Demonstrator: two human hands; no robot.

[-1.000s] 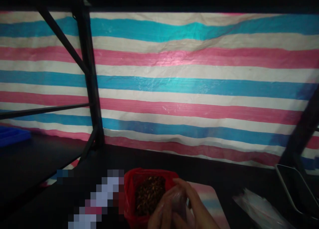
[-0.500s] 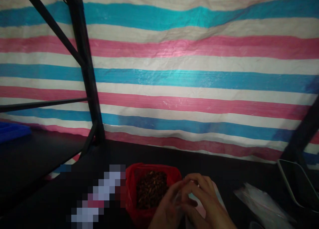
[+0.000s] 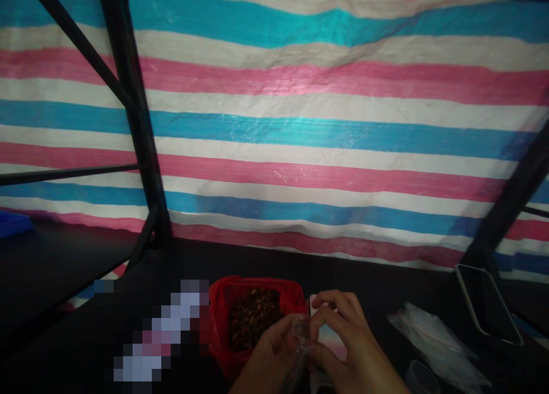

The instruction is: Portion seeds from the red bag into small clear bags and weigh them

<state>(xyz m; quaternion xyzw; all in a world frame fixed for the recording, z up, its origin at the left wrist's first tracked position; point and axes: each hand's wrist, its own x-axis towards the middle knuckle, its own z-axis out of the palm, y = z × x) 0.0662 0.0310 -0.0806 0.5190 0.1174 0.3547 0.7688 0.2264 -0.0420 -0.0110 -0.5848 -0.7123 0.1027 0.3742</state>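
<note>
My left hand (image 3: 268, 354) is closed on a thin clear plastic bag (image 3: 301, 328) in front of me, its fingertips at the bag's upper part. From the right, my right hand (image 3: 349, 339) pinches the same bag with thumb and forefinger, the other fingers curled above. Left of the hands stands a red plastic bag (image 3: 217, 325) with its mouth wide, shaped like a box. Small brown seed-like pieces (image 3: 255, 317) fill it; their exact kind is unclear. Partly under my right hand lies a flat pink, white and pale-blue object (image 3: 332, 339).
Several clear plastic bags (image 3: 437, 337) lie at right beside a small clear cup (image 3: 422, 377). Behind them a phone-like device (image 3: 489, 305) leans near a dark post (image 3: 510, 194). A blurred-out strip (image 3: 158, 337) lies left. Striped sheeting (image 3: 300, 131) hangs behind the black tabletop (image 3: 189, 262).
My fingers have shifted on the clear bag, and more of it shows between my hands. The view has turned slightly right, so the cup and device show more fully.
</note>
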